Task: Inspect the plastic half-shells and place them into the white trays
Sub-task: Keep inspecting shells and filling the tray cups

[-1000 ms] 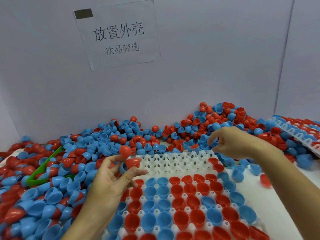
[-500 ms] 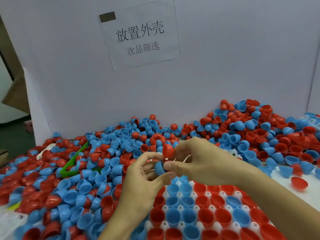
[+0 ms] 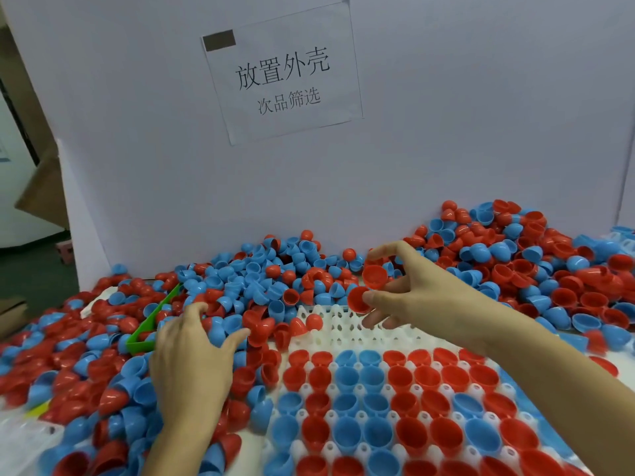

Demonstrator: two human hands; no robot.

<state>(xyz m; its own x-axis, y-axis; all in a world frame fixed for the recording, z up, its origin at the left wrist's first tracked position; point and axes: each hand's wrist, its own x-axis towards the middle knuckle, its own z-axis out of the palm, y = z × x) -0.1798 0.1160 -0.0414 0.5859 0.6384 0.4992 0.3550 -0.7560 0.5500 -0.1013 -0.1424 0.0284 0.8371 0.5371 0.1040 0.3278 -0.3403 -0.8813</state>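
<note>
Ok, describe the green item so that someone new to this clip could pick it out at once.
Start at the white tray and go left past the left hand. The green scoop-like tray lies half buried in the red and blue half-shells: the only green, straight-edged thing there.

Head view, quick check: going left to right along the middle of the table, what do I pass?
green bin → left hand reaching into the shell pile → empty white tray cells → right hand holding two red half-shells → mixed red and blue pile
</note>
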